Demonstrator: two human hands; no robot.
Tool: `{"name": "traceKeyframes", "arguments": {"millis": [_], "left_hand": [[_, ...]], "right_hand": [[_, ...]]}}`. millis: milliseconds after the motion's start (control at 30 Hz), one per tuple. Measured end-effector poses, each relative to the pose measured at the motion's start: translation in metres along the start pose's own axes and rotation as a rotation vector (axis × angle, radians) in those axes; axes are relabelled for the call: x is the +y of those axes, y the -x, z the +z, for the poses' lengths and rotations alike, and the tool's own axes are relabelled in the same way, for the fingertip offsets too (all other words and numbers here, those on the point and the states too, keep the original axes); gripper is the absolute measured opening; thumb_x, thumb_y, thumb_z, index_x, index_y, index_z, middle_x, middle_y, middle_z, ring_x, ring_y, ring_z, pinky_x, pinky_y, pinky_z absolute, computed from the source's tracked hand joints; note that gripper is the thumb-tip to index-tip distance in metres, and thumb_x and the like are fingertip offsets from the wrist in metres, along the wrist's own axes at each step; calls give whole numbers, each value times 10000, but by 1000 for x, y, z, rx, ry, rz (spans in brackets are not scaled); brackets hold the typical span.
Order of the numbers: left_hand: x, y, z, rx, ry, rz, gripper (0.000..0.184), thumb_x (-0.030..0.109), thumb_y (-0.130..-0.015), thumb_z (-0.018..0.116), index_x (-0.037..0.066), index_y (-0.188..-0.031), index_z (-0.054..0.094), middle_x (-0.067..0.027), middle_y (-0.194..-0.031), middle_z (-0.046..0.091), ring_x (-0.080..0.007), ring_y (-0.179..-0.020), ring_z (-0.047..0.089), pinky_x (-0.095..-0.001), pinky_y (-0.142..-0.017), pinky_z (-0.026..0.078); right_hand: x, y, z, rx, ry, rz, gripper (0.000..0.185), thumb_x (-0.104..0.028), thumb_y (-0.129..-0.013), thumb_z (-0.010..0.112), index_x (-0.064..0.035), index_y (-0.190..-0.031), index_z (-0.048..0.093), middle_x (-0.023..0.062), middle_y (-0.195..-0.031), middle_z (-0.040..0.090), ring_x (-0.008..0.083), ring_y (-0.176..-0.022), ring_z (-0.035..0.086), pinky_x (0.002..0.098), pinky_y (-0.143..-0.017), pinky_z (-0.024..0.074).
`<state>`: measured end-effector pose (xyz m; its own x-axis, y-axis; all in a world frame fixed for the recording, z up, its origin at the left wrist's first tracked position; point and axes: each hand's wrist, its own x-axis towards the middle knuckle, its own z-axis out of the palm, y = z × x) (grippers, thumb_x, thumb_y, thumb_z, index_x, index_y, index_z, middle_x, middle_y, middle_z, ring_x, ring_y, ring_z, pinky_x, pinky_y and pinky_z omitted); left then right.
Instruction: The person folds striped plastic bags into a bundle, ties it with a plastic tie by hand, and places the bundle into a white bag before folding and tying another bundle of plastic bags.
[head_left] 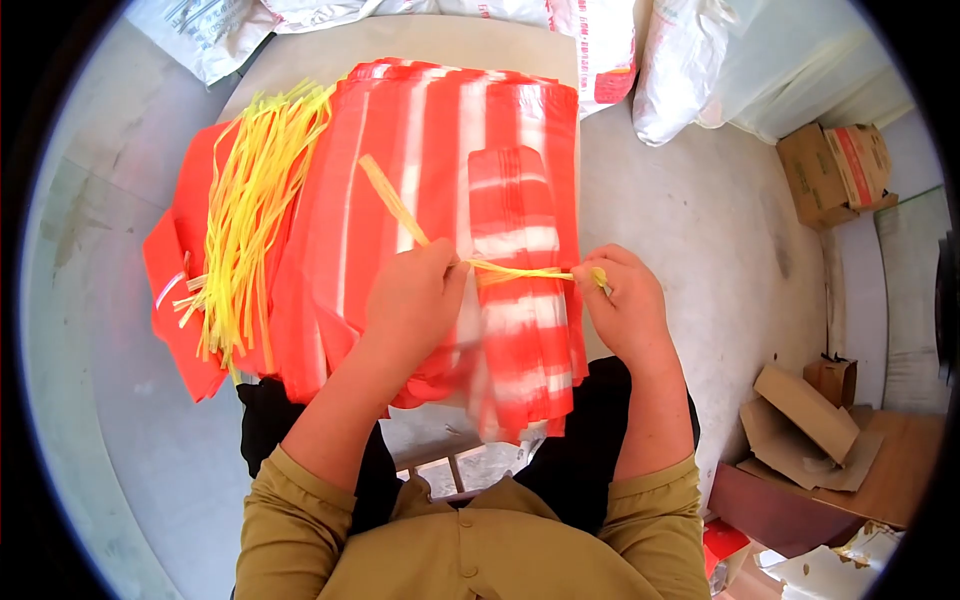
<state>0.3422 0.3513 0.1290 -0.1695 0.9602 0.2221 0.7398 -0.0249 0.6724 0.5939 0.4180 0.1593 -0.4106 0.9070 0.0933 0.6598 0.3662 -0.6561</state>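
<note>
A rolled bundle of red-and-white striped plastic bags (518,210) lies on a larger stack of the same striped bags (385,130). Across the middle of the bundle runs a yellow tie strip (525,272). My left hand (412,295) pinches this strip at the bundle's left side, and a loose end sticks up past the fingers. On the right side, my right hand (622,300) grips the other end, its fingers closed and a bit of yellow showing at the thumb. A heap of yellow strips (260,200) rests on the left part of the stack.
Folded red bags (185,260) stick out at the left under the yellow strips. White printed sacks (685,60) stand along the back. Cardboard boxes (835,170) sit at the right wall, and an opened carton (805,430) lies at the lower right.
</note>
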Motion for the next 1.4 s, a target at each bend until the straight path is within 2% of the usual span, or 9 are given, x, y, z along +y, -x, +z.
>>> {"name": "traceKeyframes", "arguments": {"millis": [333,433,533,733,933,1033,1133,1333,1400], "left_hand": [[3,1,-3,-42,-163,22,270,184,-899,717,34,-715,590,-167,-640,585,-373,-619,609,-482,-565,443],[6,1,-1,-53,-178,32,269,185,-894,711,39,-700,596,-163,-637,587,-371,-611,610,-486,-558,444],[6,2,2,-49,-188,40,267,197,-897,697,43,-697,610,-163,-642,600,-371,-621,625,-492,-562,463],[7,3,3,-44,-208,55,256,202,-892,687,53,-694,624,-155,-649,617,-365,-632,644,-493,-568,492],[6,2,-7,-13,-111,59,264,175,-879,703,40,-686,584,-164,-638,587,-373,-617,617,-483,-559,459],[6,3,-11,-1,-84,66,262,143,-889,710,22,-707,566,-173,-636,552,-374,-607,586,-463,-548,415],[8,3,-15,23,2,76,192,109,-874,724,22,-762,595,-153,-662,570,-347,-608,592,-451,-551,418],[16,7,-12,55,128,193,107,89,-871,748,33,-890,658,-117,-689,591,-280,-623,592,-389,-573,441],[17,9,-10,46,97,284,106,73,-893,741,28,-963,676,-104,-706,608,-241,-629,590,-351,-584,451]], "right_hand": [[5,-4,-5,-41,-24,52,248,-209,-972,638,12,-888,714,152,-957,679,356,-920,646,423,-795,519],[7,-4,-3,-48,-243,114,216,-182,-957,657,16,-895,719,131,-979,707,299,-861,671,370,-761,523],[-1,-9,11,-12,-545,-42,191,-89,-964,648,55,-838,656,59,-1027,682,101,-850,589,292,-722,476],[-40,-21,13,-247,-695,211,267,-147,-1015,611,9,-805,661,16,-867,675,87,-783,574,278,-726,478],[-20,-24,29,-222,-624,164,290,-193,-1037,601,-6,-822,656,-8,-771,621,80,-744,540,271,-680,469],[-25,-25,27,-232,-515,132,296,-238,-993,631,15,-841,660,84,-747,616,158,-710,579,334,-682,485],[-26,-23,34,-216,-483,74,171,-127,-992,665,8,-888,671,11,-808,642,88,-754,558,287,-670,475],[-34,-19,45,-159,-156,-200,137,-190,-942,698,-70,-1004,719,134,-945,685,331,-858,673,427,-729,529],[-37,-18,48,-133,-174,-229,116,-125,-939,685,-38,-1016,698,145,-933,682,348,-846,665,422,-726,526]]}}
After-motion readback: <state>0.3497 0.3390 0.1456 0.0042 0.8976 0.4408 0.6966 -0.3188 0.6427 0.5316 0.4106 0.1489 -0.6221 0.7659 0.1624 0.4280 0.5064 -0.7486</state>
